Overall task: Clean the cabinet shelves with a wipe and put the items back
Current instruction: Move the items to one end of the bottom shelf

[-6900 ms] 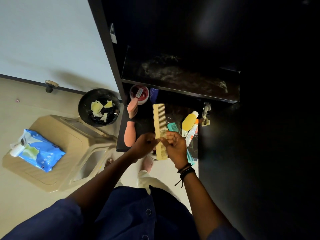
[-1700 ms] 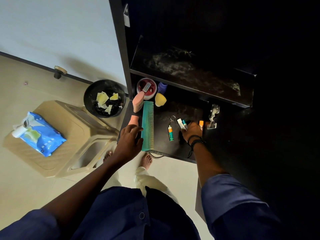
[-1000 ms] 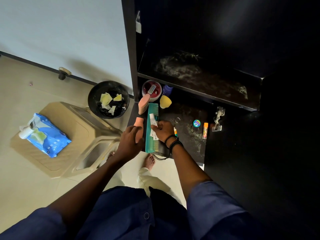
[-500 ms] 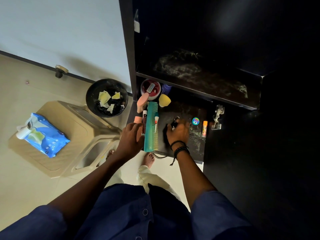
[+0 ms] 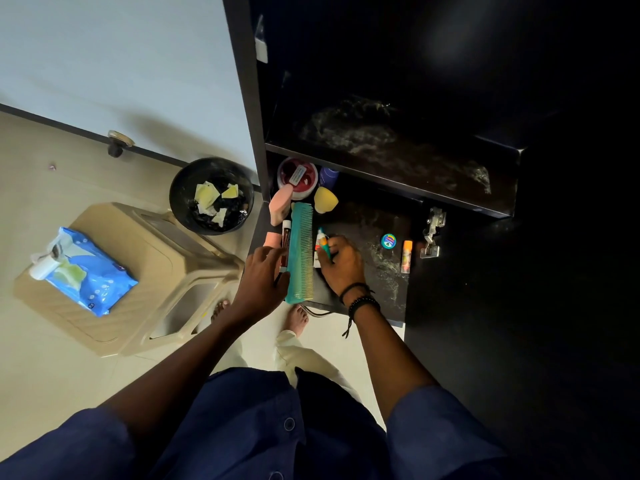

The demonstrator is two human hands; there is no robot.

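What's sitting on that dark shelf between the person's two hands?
In the head view, a teal comb lies lengthwise between the left hand and the right hand, with a dark tube along the comb's left side.

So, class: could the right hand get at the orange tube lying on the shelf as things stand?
Probably yes: the orange tube lies in the open, nothing between it and the right hand, though that hand already holds a small item.

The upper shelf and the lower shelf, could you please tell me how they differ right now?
The upper shelf holds no items; the lower shelf carries a teal comb, a red jar, a yellow sponge and small tubes. Both hands work at the lower shelf, none at the upper shelf. Both are black and show pale smears.
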